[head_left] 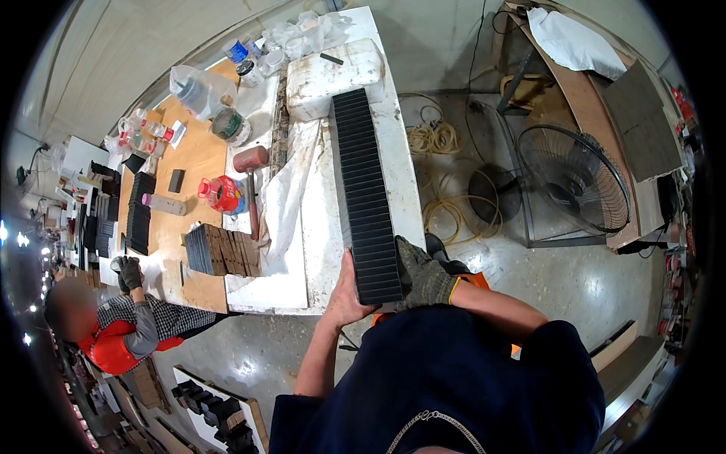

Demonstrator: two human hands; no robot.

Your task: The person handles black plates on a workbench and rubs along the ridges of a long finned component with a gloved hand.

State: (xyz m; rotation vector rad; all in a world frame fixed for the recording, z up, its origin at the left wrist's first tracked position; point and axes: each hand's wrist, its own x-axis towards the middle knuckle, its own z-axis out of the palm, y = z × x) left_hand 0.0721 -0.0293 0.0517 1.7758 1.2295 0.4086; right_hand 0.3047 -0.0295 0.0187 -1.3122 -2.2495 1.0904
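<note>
A long row of thin black rectangular pieces (367, 204), packed face to face, runs along the white worktop (321, 257) from a wrapped white block (321, 76) to my body. My bare left hand (348, 295) presses on the left side of its near end, thumb pointing up along the side and fingers partly hidden. Against the right side of that end, my right hand (420, 276) in a grey-green knit glove closes in, its fingertips out of sight. One small dark strip (331, 58) lies on the wrapped block.
To the left are a mallet (251, 160), a red-capped jug (221, 194), a stack of brown-sided pieces (219, 251), and several cans and bottles. A co-worker (121, 325) wearing gloves stands at the far left. On the right, a fan (575, 178) stands near coiled hose (435, 138) on the floor.
</note>
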